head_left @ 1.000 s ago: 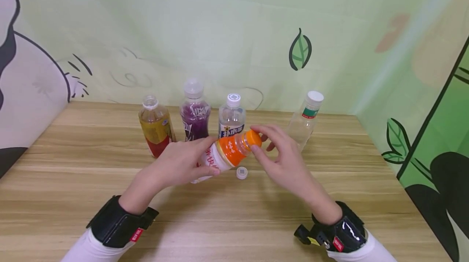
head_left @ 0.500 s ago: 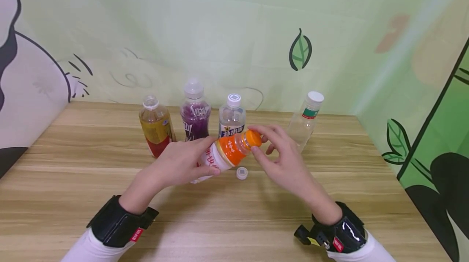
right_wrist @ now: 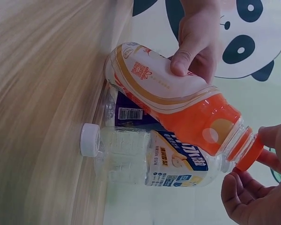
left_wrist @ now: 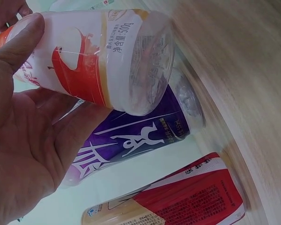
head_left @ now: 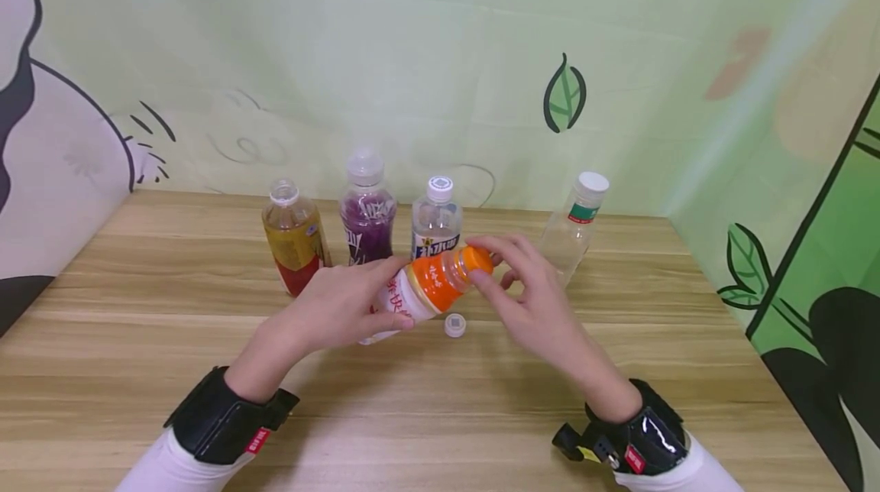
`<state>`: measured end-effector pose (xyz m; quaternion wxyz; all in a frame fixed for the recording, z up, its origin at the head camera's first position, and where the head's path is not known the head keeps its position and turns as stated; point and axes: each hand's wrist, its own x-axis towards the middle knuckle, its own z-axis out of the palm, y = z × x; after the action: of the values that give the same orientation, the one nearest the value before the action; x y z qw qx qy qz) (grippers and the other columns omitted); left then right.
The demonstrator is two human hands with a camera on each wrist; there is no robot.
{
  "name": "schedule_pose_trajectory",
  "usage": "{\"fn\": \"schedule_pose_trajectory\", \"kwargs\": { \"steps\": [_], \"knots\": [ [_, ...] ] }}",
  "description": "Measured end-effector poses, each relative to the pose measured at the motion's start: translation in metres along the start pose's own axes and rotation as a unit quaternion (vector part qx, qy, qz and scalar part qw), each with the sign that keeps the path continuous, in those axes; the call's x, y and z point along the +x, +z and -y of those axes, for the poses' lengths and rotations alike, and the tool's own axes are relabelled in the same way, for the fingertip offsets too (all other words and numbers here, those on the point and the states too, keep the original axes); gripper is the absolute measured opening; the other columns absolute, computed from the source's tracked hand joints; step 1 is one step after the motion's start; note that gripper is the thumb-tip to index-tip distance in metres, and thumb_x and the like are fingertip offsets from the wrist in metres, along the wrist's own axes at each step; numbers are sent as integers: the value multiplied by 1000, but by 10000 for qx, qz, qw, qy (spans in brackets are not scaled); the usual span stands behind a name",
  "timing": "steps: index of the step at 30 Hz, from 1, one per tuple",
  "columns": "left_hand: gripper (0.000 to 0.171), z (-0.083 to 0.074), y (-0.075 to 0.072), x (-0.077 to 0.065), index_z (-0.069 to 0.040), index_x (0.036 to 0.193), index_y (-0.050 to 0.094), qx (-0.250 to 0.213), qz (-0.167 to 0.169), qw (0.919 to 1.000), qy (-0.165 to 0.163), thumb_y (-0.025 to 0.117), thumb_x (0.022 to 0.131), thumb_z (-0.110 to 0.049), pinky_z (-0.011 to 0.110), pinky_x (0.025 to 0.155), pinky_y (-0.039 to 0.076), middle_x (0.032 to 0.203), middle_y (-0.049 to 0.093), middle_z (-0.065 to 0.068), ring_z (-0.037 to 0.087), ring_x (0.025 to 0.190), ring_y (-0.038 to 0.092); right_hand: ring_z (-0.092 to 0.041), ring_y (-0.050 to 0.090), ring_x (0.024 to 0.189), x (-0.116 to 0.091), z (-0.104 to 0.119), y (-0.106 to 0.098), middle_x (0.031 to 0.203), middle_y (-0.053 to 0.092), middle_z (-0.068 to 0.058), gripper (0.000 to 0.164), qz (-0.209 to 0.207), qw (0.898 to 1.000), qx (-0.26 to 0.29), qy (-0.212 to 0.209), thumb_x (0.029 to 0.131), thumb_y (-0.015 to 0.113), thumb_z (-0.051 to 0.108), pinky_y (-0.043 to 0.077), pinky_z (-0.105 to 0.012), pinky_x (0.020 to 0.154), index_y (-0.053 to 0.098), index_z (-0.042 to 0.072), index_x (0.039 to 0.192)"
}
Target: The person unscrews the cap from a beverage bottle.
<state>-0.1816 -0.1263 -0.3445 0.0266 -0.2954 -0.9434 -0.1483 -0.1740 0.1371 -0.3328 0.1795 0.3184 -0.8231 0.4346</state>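
A clear bottle [head_left: 402, 299] with a white and orange label is tilted, its neck pointing up to the right. My left hand [head_left: 340, 305] grips it round the body, thumb along the near side. At the neck, my right hand [head_left: 529, 297] pinches the orange cap [head_left: 477, 259] between thumb and fingers. In the right wrist view the cap [right_wrist: 249, 153] sits at the mouth of the bottle, above its clear threaded neck. The left wrist view shows an apple picture on the label and the bottle's clear base [left_wrist: 152, 63]. A loose white cap [head_left: 454, 325] lies on the table below the bottle.
Behind the hands stand an uncapped bottle [head_left: 292, 236] with a gold and red label, a purple-labelled bottle [head_left: 367, 221] and a white-capped bottle [head_left: 437, 221]. A clear bottle [head_left: 567, 228] with a white cap leans at the right. A printed backdrop [head_left: 412, 79] rises behind the wooden table [head_left: 412, 431].
The right hand's fingers shift slightly at the orange cap. Left hand and bottle keep nearly the same place, and the other bottles stay where they were.
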Motion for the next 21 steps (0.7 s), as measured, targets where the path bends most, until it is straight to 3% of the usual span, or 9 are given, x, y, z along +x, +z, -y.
{"fn": "schedule_pose_trajectory", "kwargs": {
  "steps": [14, 21],
  "knots": [
    [77, 1, 1, 1, -18, 140, 48, 4, -22, 10000, -42, 72, 80, -60, 23, 59, 46, 110, 63, -6, 11, 83, 63, -16, 54, 94, 0, -2, -1, 115, 59, 2, 39, -5, 9999, 76, 85, 91, 70, 4, 50, -25, 65, 59, 5, 129],
    [74, 1, 1, 1, -18, 138, 49, 21, -67, 10000, -35, 75, 80, -56, 23, 58, 45, 104, 63, -7, 10, 79, 62, -15, 54, 93, 0, -1, -1, 115, 58, 4, 38, 30, 9999, 46, 105, 90, 69, 2, 50, -26, 64, 61, 8, 127]
  ]
}}
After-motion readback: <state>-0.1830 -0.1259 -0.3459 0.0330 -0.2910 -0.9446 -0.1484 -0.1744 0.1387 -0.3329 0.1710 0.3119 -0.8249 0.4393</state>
